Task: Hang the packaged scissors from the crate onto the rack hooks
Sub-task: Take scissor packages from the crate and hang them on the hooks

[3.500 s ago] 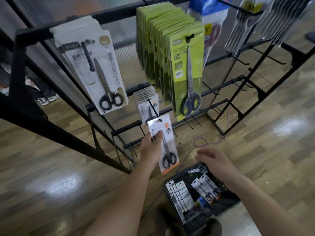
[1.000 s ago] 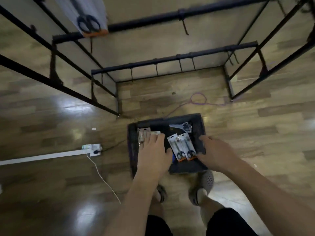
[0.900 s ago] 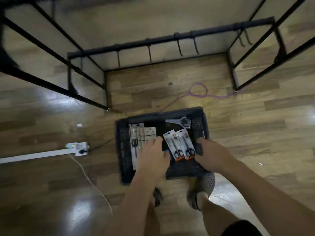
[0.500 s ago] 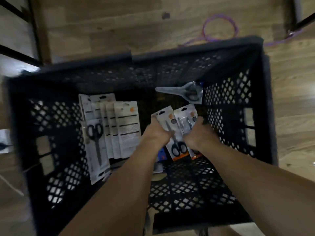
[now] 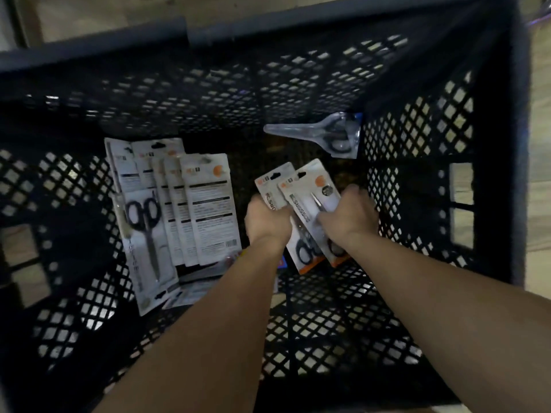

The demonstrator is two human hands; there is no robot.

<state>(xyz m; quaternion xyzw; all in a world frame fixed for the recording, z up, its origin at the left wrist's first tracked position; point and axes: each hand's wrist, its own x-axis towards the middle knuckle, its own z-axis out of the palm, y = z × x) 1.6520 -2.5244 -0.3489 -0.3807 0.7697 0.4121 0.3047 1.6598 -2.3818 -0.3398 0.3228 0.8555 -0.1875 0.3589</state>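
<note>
I look straight down into a black lattice crate [image 5: 492,144]. Two white scissor packs with orange bottoms lie side by side near its middle. My left hand [image 5: 267,220] grips the left pack [image 5: 272,186]. My right hand [image 5: 347,217] curls over the right pack [image 5: 310,189] and holds it. Black scissor handles show below my wrists. A fan of several white packs [image 5: 190,204] lies on the crate's left side, one of them face up with black scissors [image 5: 143,216]. The rack is out of view.
A clear blister pack with one pair of scissors [image 5: 322,134] lies at the crate's far right corner. Wooden floor [image 5: 541,114] shows beyond the right wall. A blue item [image 5: 282,262] peeks out under my left wrist.
The view has dropped closer into the crate. Both hands stay on the two orange-bottomed packs, which now sit slightly raised and tilted, the right one overlapping the left.
</note>
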